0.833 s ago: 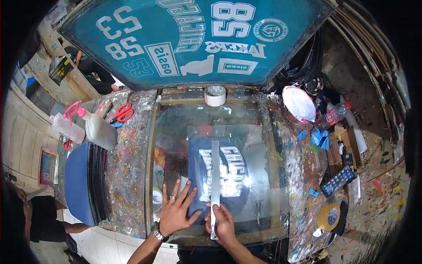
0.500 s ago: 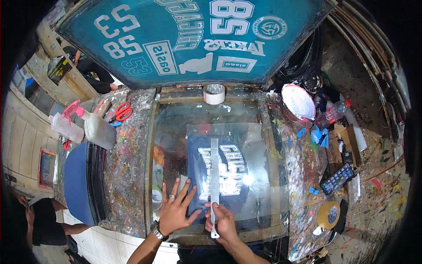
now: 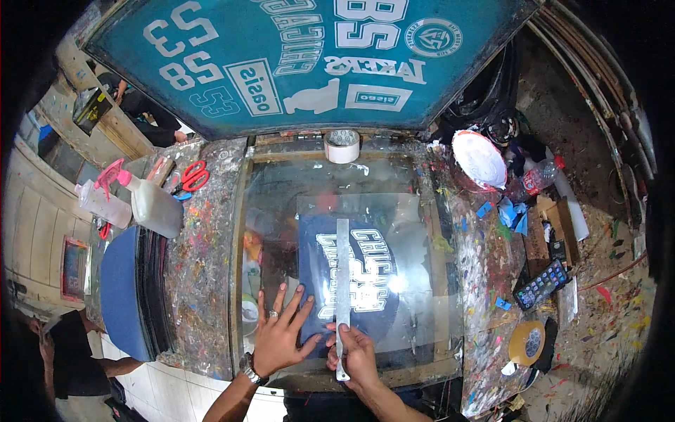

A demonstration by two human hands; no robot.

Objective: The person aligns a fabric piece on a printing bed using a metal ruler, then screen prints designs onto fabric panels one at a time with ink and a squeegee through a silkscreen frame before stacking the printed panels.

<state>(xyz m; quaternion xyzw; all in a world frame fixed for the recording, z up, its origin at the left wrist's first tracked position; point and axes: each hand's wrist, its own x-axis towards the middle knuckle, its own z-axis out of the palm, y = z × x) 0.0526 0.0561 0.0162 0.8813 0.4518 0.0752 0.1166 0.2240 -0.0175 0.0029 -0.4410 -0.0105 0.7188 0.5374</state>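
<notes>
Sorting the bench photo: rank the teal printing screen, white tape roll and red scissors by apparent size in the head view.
1. teal printing screen, by far the largest.
2. white tape roll and red scissors look alike; unranked.

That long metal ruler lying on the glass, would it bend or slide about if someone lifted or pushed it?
The ruler looks thin, narrow and straight, so it is probably fairly stiff yet springy along its length. It lies flat on a smooth clear sheet, so it would likely slide easily; the right hand presses its near end, perhaps for that reason. Being flat, it should not roll.
</notes>
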